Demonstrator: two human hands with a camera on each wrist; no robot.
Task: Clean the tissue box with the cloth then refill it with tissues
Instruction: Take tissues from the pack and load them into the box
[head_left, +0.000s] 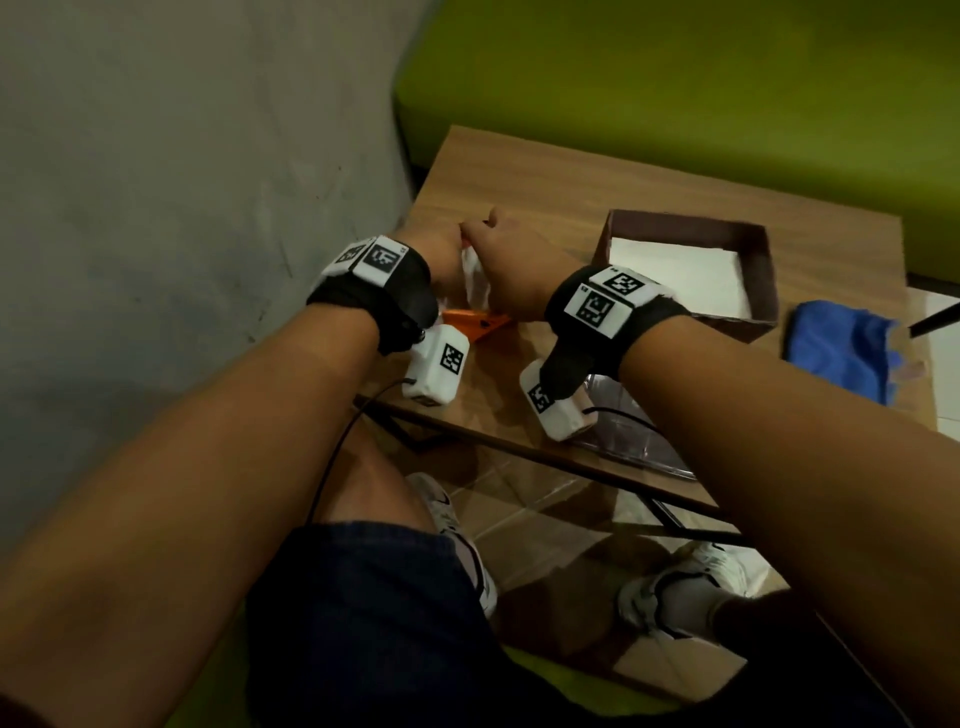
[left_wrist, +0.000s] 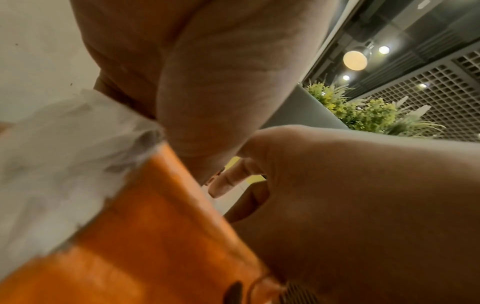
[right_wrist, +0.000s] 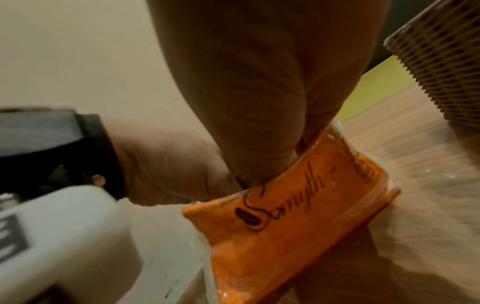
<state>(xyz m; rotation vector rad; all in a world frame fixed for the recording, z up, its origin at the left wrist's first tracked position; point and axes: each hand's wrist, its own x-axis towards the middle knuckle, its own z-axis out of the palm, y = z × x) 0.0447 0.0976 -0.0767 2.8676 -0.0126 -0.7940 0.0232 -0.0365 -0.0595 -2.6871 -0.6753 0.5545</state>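
1. Two hands work close together at the far left part of one wooden table (head_left: 561, 197). Both are on one orange tissue pack (head_left: 480, 325).
2. One left hand (head_left: 441, 254) has its fingers curled onto the top of the pack, where white tissues (head_left: 475, 275) stick out.
3. One right hand (head_left: 511, 260) grips the same pack from the other side. Its thumb and fingers squeeze the orange wrapper just beside the left hand.
4. One pack is all I can count. It stands up on the table, and dark curly writing (right_wrist: 285, 197) runs along its side.
5. One brown tissue box (head_left: 748, 270) sits open on the table, to the right of the pack and a bit apart from it. Its lid is off, and flat white tissue lies inside.
6. One blue cloth (head_left: 847, 353) lies crumpled on the table, just to the right of the box. No hand touches it.
7. One clear plastic piece (head_left: 639, 441) lies at the near edge of the table, partly under the right wrist.
8. Two wrist bands with black and white square marks are on the arms.
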